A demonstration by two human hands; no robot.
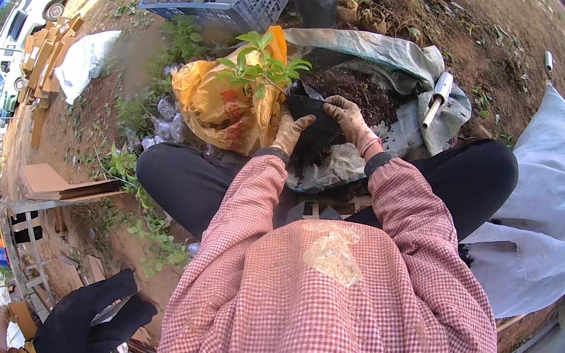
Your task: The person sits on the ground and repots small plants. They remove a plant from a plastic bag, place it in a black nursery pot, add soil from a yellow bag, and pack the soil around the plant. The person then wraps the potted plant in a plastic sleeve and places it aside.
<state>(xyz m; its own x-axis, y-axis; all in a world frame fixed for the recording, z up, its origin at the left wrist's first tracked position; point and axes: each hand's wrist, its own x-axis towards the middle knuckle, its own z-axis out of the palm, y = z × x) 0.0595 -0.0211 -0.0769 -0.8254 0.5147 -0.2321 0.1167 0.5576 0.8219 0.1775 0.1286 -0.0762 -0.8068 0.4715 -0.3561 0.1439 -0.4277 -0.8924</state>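
Observation:
My left hand (294,132), in a soiled pale glove, grips the near left side of a soft black plant pot (318,129). My right hand (349,121), gloved too, pinches the pot's upper right rim. A leafy green seedling (263,65) leans out leftward over a crumpled orange-yellow plastic bag (223,107); its base is hidden at the pot. Dark loose soil (363,90) lies beyond my hands on a spread grey-white woven sack (387,50). At the sack's right edge rests a white scoop-like tool with a wooden handle (441,92).
A blue plastic crate (253,2) sits at the far left, a black pot (317,9) beside it. A large white sack (537,212) stands to my right. Stacked wooden pieces (42,63) and parked vehicles lie left. Another person's dark-clothed leg (85,318) shows lower left.

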